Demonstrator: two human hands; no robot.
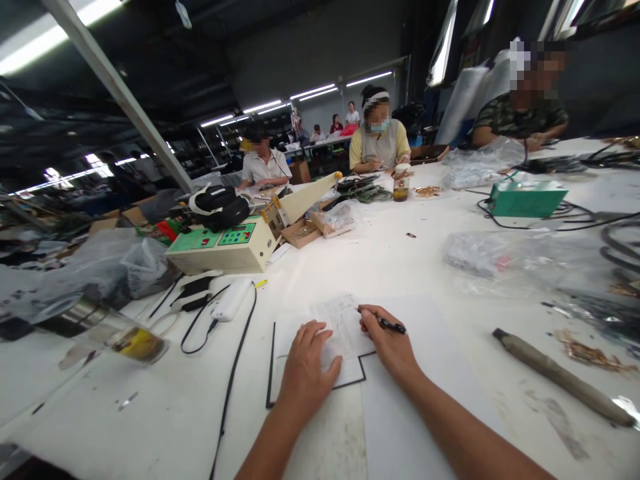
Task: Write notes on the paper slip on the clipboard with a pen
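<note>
Two hands [306,363] [389,343], one pen [394,326], apparently two cups [143,343] [401,189]

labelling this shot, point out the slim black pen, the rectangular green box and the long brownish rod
Slim black pen [392,325], head view: on its barrel.
Rectangular green box [529,203], head view: on its near side.
Long brownish rod [563,376], head view: on its middle.

From my remote seat I see both bare forearms [450,415] reaching forward, my left hand [306,363] palm-down with fingers loosely spread, my right hand [387,341] curled into a pinch.
</note>
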